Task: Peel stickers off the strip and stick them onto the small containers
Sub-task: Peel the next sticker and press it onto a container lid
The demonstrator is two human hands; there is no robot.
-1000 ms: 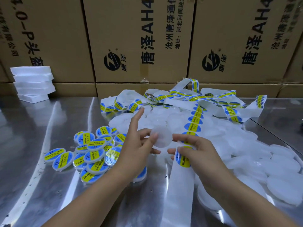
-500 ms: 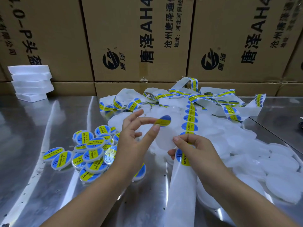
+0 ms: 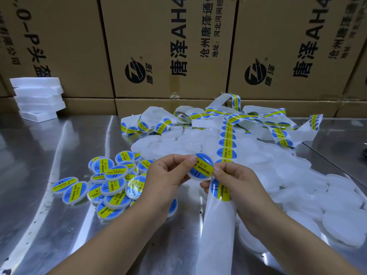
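Note:
A small round white container [image 3: 201,169] with a blue and yellow sticker on its top sits between my two hands above the metal table. My left hand [image 3: 166,183] grips it from the left, thumb and forefinger on its rim. My right hand [image 3: 238,183] touches the container's right edge with its fingertips and also holds the white sticker strip [image 3: 218,225], which runs under it toward me. A sticker on the strip [image 3: 220,190] lies just below the container. The strip's far part [image 3: 228,139] carries several more stickers.
Several labelled containers [image 3: 111,181] lie heaped at the left. A pile of plain white containers [image 3: 297,185] spreads to the right and behind. Tangled strip loops [image 3: 258,120] lie at the back. White foam blocks [image 3: 37,98] stand far left; cardboard boxes [image 3: 168,46] wall the rear.
My left hand peeled a sticker off the strip and brought it onto the plain container. The container now shows the sticker on top, held between both hands.

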